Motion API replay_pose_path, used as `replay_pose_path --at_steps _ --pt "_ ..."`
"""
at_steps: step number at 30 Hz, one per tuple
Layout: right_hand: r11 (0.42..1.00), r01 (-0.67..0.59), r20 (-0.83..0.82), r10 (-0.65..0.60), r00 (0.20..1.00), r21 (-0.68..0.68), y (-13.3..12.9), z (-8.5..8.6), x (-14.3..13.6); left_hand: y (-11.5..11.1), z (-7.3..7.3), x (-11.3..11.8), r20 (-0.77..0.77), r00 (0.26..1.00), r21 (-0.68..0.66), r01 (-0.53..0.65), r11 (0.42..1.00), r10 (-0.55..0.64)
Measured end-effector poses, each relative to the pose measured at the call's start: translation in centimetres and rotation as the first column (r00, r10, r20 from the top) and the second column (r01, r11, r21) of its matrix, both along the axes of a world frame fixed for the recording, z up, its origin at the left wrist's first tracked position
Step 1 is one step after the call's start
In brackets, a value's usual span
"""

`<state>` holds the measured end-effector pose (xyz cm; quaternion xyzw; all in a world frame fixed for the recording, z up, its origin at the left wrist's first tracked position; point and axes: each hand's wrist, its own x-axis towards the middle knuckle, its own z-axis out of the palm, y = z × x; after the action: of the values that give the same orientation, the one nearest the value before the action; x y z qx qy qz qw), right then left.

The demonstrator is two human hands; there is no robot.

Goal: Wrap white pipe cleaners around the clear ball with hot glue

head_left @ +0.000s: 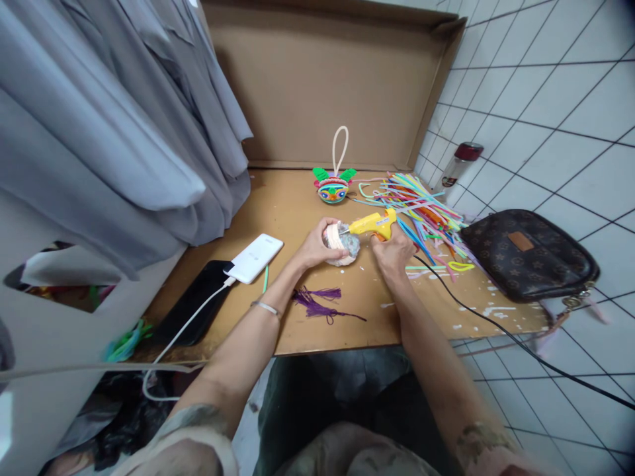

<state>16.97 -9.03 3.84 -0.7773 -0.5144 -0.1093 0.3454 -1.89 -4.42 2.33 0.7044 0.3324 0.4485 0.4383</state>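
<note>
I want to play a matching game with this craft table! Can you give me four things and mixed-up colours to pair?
Things:
1. glue gun
2. handbag
3. tassel
4. power bank

Colours:
A. purple
B. white
C. yellow
D. dark brown

Pairs: 1-C, 2-D, 3-A, 4-B

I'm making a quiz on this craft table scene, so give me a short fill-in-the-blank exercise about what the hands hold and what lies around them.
1. The right hand holds a yellow ____ gun, its nozzle at the ball.
2. The left hand steadies a small ball on the ____ tabletop.
3. The tassel lying between the forearms is ____ in colour.
4. The brown patterned bag lies on the person's ____ side.

Missing words: glue; wooden; purple; right
</note>
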Motion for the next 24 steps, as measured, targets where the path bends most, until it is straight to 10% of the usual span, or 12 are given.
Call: replay_pose_path --at_steps 24 --pt "0.999 0.004 -0.068 -0.006 0.998 -0.035 0.21 -0.06 0.13 -0.13 -0.13 0.19 -0.014 1.000 0.030 0.012 0.999 -0.011"
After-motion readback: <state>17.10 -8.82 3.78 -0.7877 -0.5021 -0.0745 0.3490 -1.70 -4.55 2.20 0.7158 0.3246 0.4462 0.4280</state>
